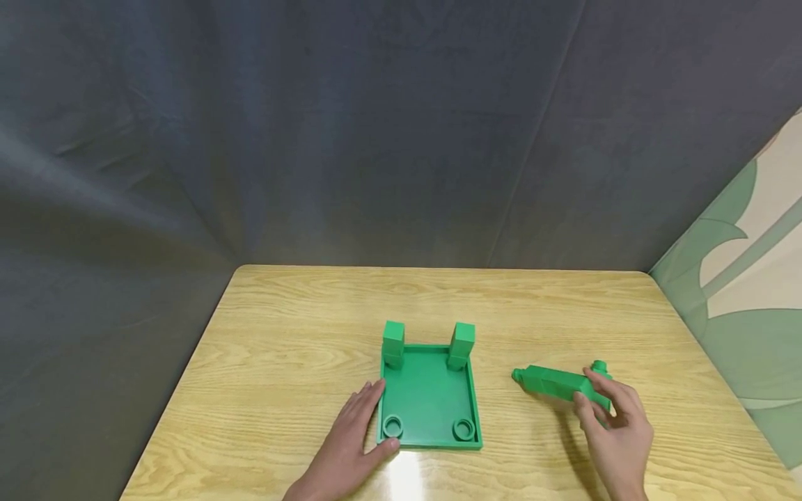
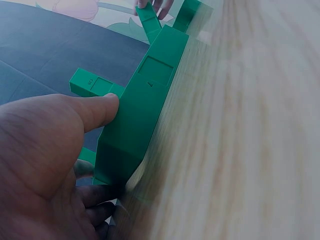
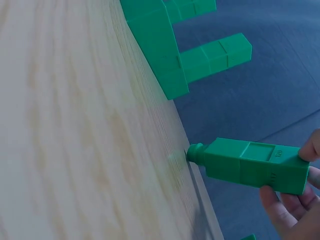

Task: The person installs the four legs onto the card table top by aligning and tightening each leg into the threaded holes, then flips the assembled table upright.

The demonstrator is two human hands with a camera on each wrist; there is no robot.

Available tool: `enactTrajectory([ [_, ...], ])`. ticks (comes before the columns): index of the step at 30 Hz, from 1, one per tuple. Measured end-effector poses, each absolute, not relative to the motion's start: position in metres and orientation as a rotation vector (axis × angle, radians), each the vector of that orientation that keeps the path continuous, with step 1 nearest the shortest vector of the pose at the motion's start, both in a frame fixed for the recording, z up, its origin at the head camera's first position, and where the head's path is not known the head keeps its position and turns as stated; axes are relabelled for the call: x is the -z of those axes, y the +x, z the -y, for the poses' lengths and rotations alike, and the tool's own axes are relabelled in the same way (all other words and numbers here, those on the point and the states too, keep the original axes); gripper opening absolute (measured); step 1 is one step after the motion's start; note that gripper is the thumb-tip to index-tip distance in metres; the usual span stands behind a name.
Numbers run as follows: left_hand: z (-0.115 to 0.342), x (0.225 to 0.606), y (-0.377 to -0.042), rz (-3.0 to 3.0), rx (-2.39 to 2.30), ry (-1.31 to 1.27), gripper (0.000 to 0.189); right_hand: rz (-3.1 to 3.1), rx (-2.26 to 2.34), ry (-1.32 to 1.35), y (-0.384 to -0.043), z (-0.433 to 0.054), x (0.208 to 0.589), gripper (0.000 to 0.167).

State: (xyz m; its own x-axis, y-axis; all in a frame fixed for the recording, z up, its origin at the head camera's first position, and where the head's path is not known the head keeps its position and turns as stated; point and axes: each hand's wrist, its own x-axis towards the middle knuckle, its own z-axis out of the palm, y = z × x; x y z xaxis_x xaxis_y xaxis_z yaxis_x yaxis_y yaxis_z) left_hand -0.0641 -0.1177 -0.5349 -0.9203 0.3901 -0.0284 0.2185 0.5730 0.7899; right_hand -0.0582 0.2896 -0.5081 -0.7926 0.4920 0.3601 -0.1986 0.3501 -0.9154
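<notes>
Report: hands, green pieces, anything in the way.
Left hand holding green tray at near left corner. Right hand pinching green post by one end. Another green piece partly behind right hand; no obstruction seen.

A hand could pass over the strip of pale wood-grain tabletop [image 1: 498, 428] between the shallow green rectangular tray [image 1: 429, 396] and the green square-sided block with a round peg [image 1: 551, 381] gripped by the right hand [image 1: 617, 438], beside which a second green knobbed piece [image 1: 599, 366] took up room. Two upright green square posts [image 1: 462, 341] stood in the way at the tray's far corners with a gap between them, the left hand [image 1: 347, 445] barred the tray's near left corner, and a dark blue-grey cloth [image 1: 401, 139] closed off the far side.
</notes>
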Motion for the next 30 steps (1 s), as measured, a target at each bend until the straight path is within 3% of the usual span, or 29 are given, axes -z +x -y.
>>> enactTrajectory([
  [14,0.117,0.534,-0.063,-2.601,-1.25,0.502,0.092,1.712,-1.688,-0.013,-0.058,-0.29,0.509,0.041],
  [22,0.115,0.533,-0.063,-2.581,-1.273,0.506,0.092,1.83,-1.63,0.078,-0.05,-0.271,0.483,0.043],
  [30,0.117,0.534,-0.064,-2.6,-1.256,0.51,0.092,1.778,-1.664,0.482,-0.056,-0.246,0.469,0.043],
])
